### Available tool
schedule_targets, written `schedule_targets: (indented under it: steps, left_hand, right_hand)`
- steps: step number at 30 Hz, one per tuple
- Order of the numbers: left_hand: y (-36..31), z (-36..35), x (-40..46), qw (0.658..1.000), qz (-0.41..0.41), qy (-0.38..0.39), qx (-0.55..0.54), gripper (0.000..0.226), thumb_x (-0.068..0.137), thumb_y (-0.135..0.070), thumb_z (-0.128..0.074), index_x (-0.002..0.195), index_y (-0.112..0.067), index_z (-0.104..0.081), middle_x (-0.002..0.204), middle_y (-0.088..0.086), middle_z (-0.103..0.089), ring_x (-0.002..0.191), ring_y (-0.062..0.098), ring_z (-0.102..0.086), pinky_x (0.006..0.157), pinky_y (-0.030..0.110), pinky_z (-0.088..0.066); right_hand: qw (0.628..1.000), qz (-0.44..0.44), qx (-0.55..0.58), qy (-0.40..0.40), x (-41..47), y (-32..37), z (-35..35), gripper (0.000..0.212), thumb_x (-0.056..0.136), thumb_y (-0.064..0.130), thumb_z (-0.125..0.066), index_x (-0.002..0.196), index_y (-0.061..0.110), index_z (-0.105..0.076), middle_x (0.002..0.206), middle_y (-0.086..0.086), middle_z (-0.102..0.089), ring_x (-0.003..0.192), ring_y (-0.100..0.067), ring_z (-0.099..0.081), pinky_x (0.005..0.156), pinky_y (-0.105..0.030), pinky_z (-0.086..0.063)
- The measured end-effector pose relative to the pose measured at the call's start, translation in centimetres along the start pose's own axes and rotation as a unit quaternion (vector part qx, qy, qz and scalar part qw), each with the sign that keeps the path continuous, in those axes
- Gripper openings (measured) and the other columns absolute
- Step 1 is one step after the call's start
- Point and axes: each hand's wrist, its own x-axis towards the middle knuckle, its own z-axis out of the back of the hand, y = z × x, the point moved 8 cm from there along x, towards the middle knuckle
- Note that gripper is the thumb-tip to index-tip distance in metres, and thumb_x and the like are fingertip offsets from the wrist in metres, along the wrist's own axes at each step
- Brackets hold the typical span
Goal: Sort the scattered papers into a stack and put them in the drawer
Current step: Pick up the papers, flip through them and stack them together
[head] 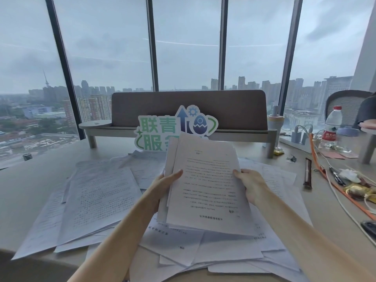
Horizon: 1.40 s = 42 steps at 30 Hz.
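A bundle of papers (205,186) is held up off the tabletop (24,180) between both hands, tilted back so that the printed top sheet faces the camera. The left hand (165,184) is clamped on the bundle's left edge, thumb laid across the front and the fingers hidden behind; the right hand (250,185) is clamped on the right edge in the same way. A hold at both sides is probably chosen so that the sheets can be squared against each other, since the edges are seen fanned and uneven, with several sheets jutting out beyond the left hand and above the top sheet.

Below and to either side of the hands, loose sheets (95,200) are spread over the tabletop in overlapping layers, so the gathering is judged to be only partly done. More sheets (203,251) are piled under the forearms, nearest the body. No drawer is seen in this view, so where the finished stack is to go cannot be told.

Beyond the hands a green cut-out sign (156,129) is propped against a low shelf (183,129). Off to the right of the right hand a water bottle (330,127) and an orange cable (325,176) are kept well apart from the papers.
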Motion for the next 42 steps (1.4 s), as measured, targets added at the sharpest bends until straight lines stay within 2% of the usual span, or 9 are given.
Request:
schedule_targets:
  steps: [6,10,13,17,20,26,30,39,42]
  left_hand:
    - [0.5,0.1,0.2,1.000,0.011,0.017,0.004,0.037,0.090,-0.011,-0.067,0.126,-0.009,-0.059,0.108,0.018,-0.074,0.097,0.038,-0.072,0.081,0.049,-0.059]
    - [0.6,-0.3,0.1,0.999,0.018,0.025,-0.007,0.035,0.089,-0.002,-0.063,0.123,-0.010,-0.059,0.110,0.019,-0.073,0.099,0.040,-0.071,0.084,0.053,-0.058]
    - [0.3,-0.9,-0.2,0.999,0.019,0.044,-0.025,0.028,0.092,-0.003,-0.059,0.118,-0.012,-0.060,0.108,0.018,-0.074,0.095,0.039,-0.072,0.079,0.049,-0.060]
    - [0.4,-1.2,-0.4,0.995,0.028,0.087,-0.047,0.046,0.088,-0.005,-0.066,0.132,-0.011,-0.053,0.118,0.022,-0.070,0.105,0.043,-0.068,0.081,0.051,-0.059]
    - [0.1,-1.1,-0.4,0.993,0.025,0.093,-0.067,0.061,0.079,-0.009,-0.071,0.136,-0.012,-0.049,0.120,0.024,-0.068,0.106,0.045,-0.067,0.078,0.052,-0.059]
    - [-4.0,-0.6,-0.8,0.998,-0.063,0.014,-0.025,0.024,0.092,0.000,-0.059,0.113,-0.011,-0.066,0.102,0.015,-0.076,0.097,0.037,-0.072,0.079,0.049,-0.060]
    - [-7.0,-0.7,-1.3,0.987,-0.155,-0.049,0.006,0.022,0.095,0.000,-0.056,0.107,-0.013,-0.069,0.102,0.010,-0.076,0.099,0.035,-0.070,0.084,0.051,-0.057]
    - [-6.7,-1.3,-1.4,0.981,-0.185,-0.050,-0.011,0.016,0.094,-0.010,-0.062,0.104,-0.011,-0.074,0.104,0.012,-0.076,0.096,0.033,-0.072,0.088,0.052,-0.056]
    - [-6.2,-1.6,-1.4,0.984,-0.170,-0.053,-0.020,0.018,0.095,-0.020,-0.063,0.105,-0.011,-0.074,0.101,0.012,-0.077,0.095,0.032,-0.073,0.086,0.049,-0.058]
  right_hand:
    - [0.998,-0.028,-0.013,0.055,-0.5,-0.9,-1.6,0.027,0.098,0.022,-0.055,0.117,0.008,-0.069,0.110,-0.015,-0.073,0.097,-0.035,-0.070,0.075,-0.043,-0.058]
    - [0.997,-0.011,-0.048,0.055,-1.2,-0.4,-1.6,0.020,0.096,0.015,-0.052,0.101,0.012,-0.071,0.099,-0.013,-0.075,0.088,-0.031,-0.071,0.065,-0.035,-0.054]
    - [0.995,0.008,-0.043,0.085,-1.7,0.0,-2.0,0.022,0.097,0.011,-0.051,0.111,0.013,-0.068,0.103,-0.010,-0.076,0.094,-0.031,-0.072,0.070,-0.039,-0.056]
    - [0.994,0.038,-0.047,0.087,-2.1,0.9,-2.4,0.027,0.096,0.008,-0.053,0.121,0.016,-0.060,0.112,-0.008,-0.072,0.099,-0.030,-0.071,0.078,-0.044,-0.059]
    - [0.992,0.084,-0.045,0.077,-2.8,2.3,-2.4,0.029,0.093,0.000,-0.053,0.115,0.013,-0.066,0.106,-0.009,-0.075,0.094,-0.030,-0.073,0.071,-0.041,-0.060]
    - [0.965,0.255,-0.058,0.034,-6.0,7.7,-2.5,0.026,0.093,0.003,-0.055,0.108,0.022,-0.065,0.097,0.005,-0.075,0.087,-0.013,-0.073,0.073,-0.032,-0.058]
    - [0.935,0.345,-0.076,0.032,-8.0,10.4,-3.4,0.023,0.097,0.006,-0.052,0.106,0.024,-0.064,0.101,0.009,-0.074,0.093,-0.009,-0.071,0.075,-0.028,-0.055]
    - [0.932,0.360,-0.031,0.006,-8.8,10.7,-2.8,0.024,0.089,0.009,-0.057,0.104,0.028,-0.060,0.101,0.012,-0.071,0.100,-0.015,-0.067,0.079,-0.033,-0.053]
    - [0.922,0.385,-0.046,0.008,-9.5,11.4,-3.1,0.038,0.092,0.012,-0.061,0.122,0.033,-0.051,0.113,0.019,-0.066,0.110,-0.010,-0.064,0.089,-0.032,-0.052]
